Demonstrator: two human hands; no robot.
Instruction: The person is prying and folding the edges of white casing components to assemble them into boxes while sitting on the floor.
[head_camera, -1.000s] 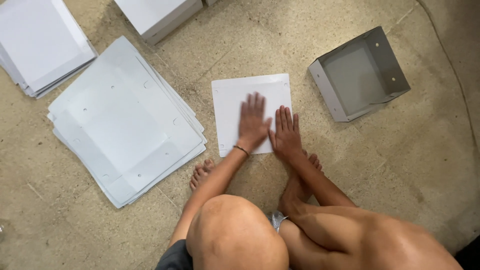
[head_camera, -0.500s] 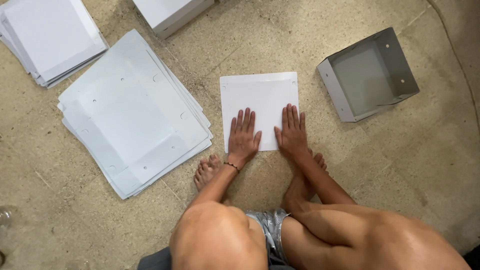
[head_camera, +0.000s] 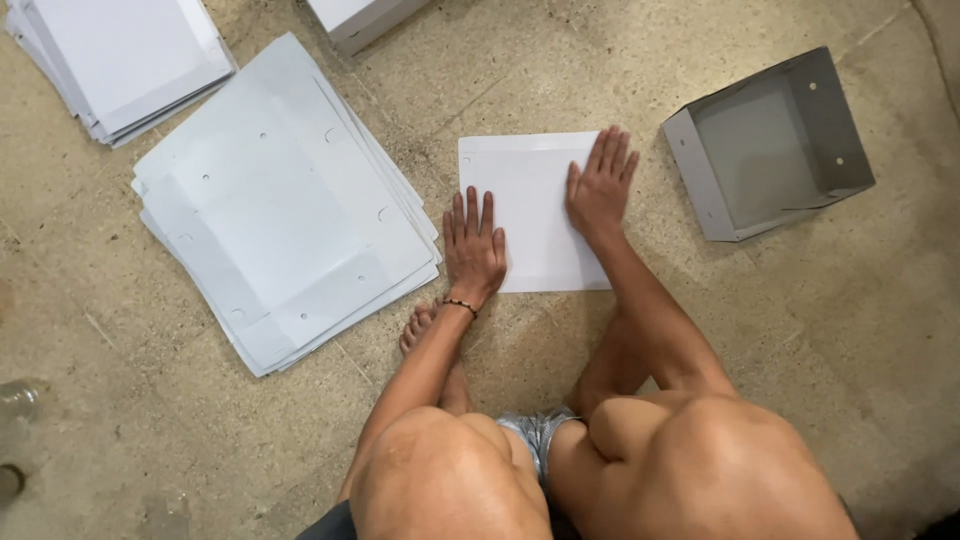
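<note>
While both palms lie flat, I see left hand (head_camera: 473, 245) and right hand (head_camera: 598, 185) spread wide, gripping nothing, on the white flat cardboard sheet (head_camera: 530, 205) on the floor | one grey folded cardboard box (head_camera: 770, 145) stands finished at right | large stack of flat white cardboard blanks (head_camera: 280, 200) at left remains unfolded, I judge.

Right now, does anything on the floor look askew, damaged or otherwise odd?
Nothing looks damaged or spilled. The big stack of flat sheets is fanned, its edges out of line. The left hand and right hand press flat on a white sheet. A folded grey box sits open beside it.
</note>
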